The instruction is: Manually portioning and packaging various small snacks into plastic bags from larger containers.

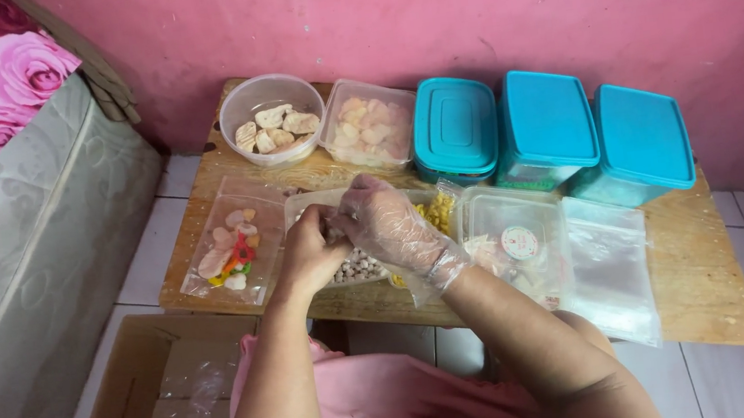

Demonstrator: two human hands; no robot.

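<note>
— Our left hand [309, 249] is bare and curled, fingers pinched on something small over the clear tray of round pale snacks [355, 267]; what exactly it grips we cannot tell, since the other hand covers it.

— And our right hand [390, 224] wears a loose plastic glove [425, 264], bent in against the left, fingertips meeting it right above that tray. Closed on a piece or on a bag edge — we cannot tell.

— Just left of us lies a filled clear bag of mixed snacks [232, 248], flat on the tabletop [695, 256]. To the right, a clear lidded box [514, 244] and a stack of empty plastic bags [610, 266].

— Behind those, a round bowl of pale crackers [272, 122], a square tub of pinkish crackers [368, 133], then three teal-lidded containers [550, 128] along the pink wall.

— What could go wrong, we judge: the tray sits near the front edge, and our wrists lean over it, so a nudge could tip it toward the cardboard box [146, 393] on the floor.

— The glove is baggy too; small pieces could slip from it and scatter. And the empty bags overhang the edge, so a brushing elbow could send them sliding off.
</note>
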